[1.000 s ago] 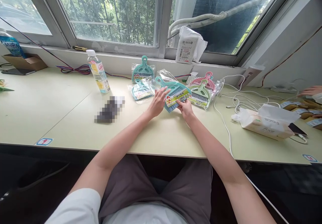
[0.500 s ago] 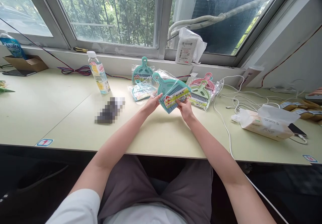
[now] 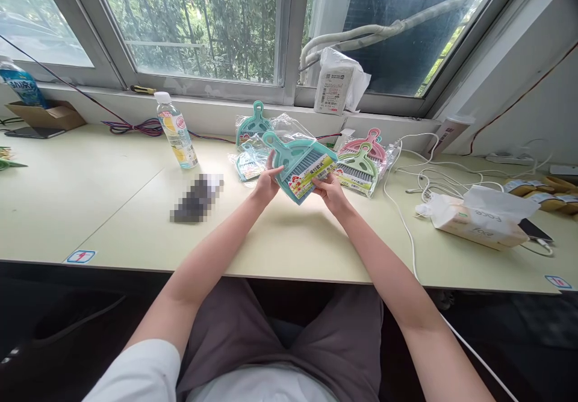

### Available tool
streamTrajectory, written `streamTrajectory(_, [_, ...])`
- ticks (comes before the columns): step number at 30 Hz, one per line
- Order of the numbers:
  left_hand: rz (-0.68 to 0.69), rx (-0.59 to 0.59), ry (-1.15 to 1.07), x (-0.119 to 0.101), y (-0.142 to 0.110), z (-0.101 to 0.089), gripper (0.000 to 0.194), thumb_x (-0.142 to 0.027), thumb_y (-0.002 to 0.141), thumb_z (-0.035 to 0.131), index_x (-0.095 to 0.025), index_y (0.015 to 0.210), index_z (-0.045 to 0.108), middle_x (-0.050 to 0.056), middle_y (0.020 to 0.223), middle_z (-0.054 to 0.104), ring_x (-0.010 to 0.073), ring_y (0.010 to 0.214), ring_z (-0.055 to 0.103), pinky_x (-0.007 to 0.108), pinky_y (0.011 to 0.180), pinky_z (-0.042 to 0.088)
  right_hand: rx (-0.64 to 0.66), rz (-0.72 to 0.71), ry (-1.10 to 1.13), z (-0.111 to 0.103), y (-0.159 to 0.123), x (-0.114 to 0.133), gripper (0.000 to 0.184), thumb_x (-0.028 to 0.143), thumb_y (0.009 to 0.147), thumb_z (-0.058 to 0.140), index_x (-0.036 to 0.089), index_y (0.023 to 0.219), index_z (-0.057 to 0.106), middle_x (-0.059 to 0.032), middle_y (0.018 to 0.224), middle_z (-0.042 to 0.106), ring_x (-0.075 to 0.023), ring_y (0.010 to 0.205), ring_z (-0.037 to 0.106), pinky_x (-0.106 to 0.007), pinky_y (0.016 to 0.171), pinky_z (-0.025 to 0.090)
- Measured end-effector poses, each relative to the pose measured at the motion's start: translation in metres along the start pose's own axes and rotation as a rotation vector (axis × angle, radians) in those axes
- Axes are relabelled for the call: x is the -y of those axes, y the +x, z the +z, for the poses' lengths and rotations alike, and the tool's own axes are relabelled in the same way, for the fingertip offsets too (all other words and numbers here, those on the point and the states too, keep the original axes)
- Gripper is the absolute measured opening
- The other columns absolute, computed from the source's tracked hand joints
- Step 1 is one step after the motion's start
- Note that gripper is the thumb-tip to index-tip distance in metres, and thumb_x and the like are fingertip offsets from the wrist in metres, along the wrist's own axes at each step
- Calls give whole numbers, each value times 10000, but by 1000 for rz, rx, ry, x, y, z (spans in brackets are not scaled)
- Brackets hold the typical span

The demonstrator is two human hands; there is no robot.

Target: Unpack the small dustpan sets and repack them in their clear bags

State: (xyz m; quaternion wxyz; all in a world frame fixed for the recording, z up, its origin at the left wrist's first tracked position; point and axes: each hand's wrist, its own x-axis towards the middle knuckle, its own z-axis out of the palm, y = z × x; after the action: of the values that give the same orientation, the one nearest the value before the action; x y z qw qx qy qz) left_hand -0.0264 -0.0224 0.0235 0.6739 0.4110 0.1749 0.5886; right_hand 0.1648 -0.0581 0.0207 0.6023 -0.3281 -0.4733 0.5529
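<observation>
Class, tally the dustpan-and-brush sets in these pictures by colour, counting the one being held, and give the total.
Teal dustpan sets: 3
Pink dustpan set: 1
Green dustpan set: 1
Total: 5

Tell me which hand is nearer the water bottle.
Left. The left hand is right of the water bottle, not touching it; the right hand is farther right. Both hold the bagged teal dustpan.
</observation>
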Motion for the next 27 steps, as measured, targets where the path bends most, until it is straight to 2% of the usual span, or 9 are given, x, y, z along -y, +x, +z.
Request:
streamTrajectory(3, [60,-53,-34,-7,6,-8,787,-122,766,597,-329,1460,290,11,1307,594,227,1177,577,406,1008,437,-38,5,-7,2,0,1,414,238,631,775,233,987,564,-23,975,702,-228,932,666,-446,848,577])
streamTrajectory(7, [130,-45,-60,-23,9,-19,795,-68,792,525,-390,1462,240,12,1349,561,201,1219,547,422,1008,437,-179,-6,14,3,1,-1,288,153,687,699,215,931,559,-26,937,695,-203,901,674,-414,840,590])
streamTrajectory(10, [131,-64,-69,-32,8,-22,837,-31,792,492,-436,1461,195,2,1359,549,205,1210,551,459,988,453,-297,11,40,-1,3,-3,242,97,706,648,208,897,548,-27,936,690,-173,869,681,-377,854,590])
streamTrajectory(12, [120,-85,-65,-35,6,-22,863,-11,782,489,-444,1462,183,3,1356,549,206,1200,557,458,979,463,-325,41,50,-5,4,-4,247,84,706,642,207,897,543,-25,947,690,-157,848,685,-353,863,588])
streamTrajectory(17, [38,-146,-60,-37,2,-15,886,7,764,481,-437,1468,177,12,1323,568,199,1153,588,429,955,482,-203,103,55,-10,7,-6,279,108,691,675,198,928,558,-40,977,698,-168,858,689,-350,856,592])
streamTrajectory(22, [-80,-161,-28,-35,0,-13,836,-13,745,527,-351,1460,258,12,1132,663,167,1006,658,331,879,517,-60,103,26,-4,4,-5,303,149,664,735,207,916,578,-35,986,702,-193,888,686,-384,867,588])
streamTrajectory(25, [-147,-97,24,-31,-2,-10,781,-43,748,572,-293,1443,316,10,1038,696,158,906,678,313,848,523,-57,89,31,-2,3,-7,296,170,665,744,211,906,578,-33,978,701,-199,928,680,-390,902,573])
streamTrajectory(27, [-170,-11,65,-27,-5,-7,734,-69,752,599,-267,1421,368,18,1044,703,174,919,677,335,868,517,-82,84,37,-2,3,-8,299,178,666,744,216,908,573,-34,983,699,-206,961,674,-398,927,561])
